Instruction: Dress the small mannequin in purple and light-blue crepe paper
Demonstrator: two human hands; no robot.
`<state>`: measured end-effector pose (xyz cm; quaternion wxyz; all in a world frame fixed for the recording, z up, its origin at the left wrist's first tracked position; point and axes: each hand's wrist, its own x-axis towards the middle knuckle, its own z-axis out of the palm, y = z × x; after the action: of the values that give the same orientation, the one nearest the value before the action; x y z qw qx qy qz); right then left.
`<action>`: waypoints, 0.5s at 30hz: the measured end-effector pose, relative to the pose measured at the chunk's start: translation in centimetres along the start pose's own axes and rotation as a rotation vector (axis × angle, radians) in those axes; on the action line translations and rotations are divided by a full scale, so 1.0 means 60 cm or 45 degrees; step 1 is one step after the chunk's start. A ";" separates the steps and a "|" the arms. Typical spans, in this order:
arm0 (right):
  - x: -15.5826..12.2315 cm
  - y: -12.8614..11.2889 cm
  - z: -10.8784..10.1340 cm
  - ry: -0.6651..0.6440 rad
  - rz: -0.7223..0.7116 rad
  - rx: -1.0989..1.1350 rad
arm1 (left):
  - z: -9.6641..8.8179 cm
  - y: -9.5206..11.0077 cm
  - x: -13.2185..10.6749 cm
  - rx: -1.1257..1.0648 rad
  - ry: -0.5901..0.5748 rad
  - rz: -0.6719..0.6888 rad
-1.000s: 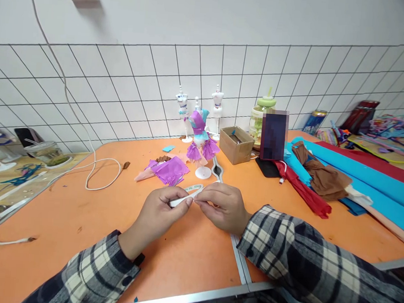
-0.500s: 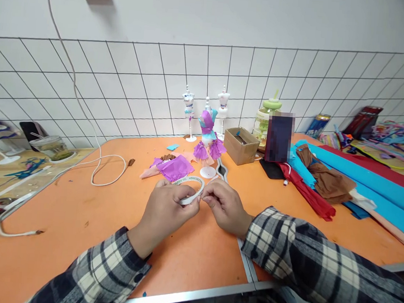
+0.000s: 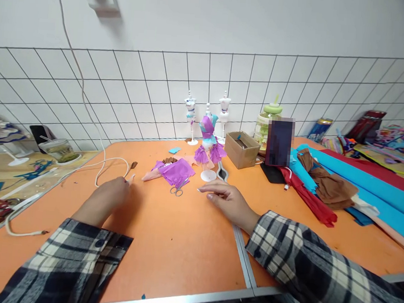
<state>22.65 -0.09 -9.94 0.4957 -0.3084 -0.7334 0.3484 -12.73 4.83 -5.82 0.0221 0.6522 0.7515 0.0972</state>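
Note:
My left hand (image 3: 111,193) is at the left of the orange table, its fingers curled and closed. A pale edge of the tape roll (image 3: 132,178) shows past its fingertips; the rest is hidden. My right hand (image 3: 228,200) hovers in front of the dressed mini mannequin (image 3: 208,129), fingers loosely stretched and thumb apart. A tiny whitish bit (image 3: 199,189) shows at its index fingertip, too small to name surely. The mannequin wears a purple and blue top and purple ruffles. Between my hands lie small scissors (image 3: 176,191), their blades by purple crepe paper (image 3: 177,170).
Two white mannequins (image 3: 190,111) stand behind the dressed one. Rightward are a cardboard box (image 3: 241,150), a green-lidded bottle (image 3: 272,111), a propped phone (image 3: 280,143) and blue paper rolls (image 3: 365,186). A white cable (image 3: 101,160) crosses the table's left side.
My hands have parted: the left one moved left with the tape roll, away from the right. My right fingers have loosened from their pinch. The scissors have come into sight.

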 end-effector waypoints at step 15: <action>-0.003 -0.005 -0.011 -0.101 -0.167 -0.673 | -0.004 0.153 -0.086 -0.656 -0.026 0.302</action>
<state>23.31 -0.27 -9.59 0.3904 -0.3649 -0.8361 0.1237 -3.05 0.91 -4.47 0.1832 0.7094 0.6202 0.2801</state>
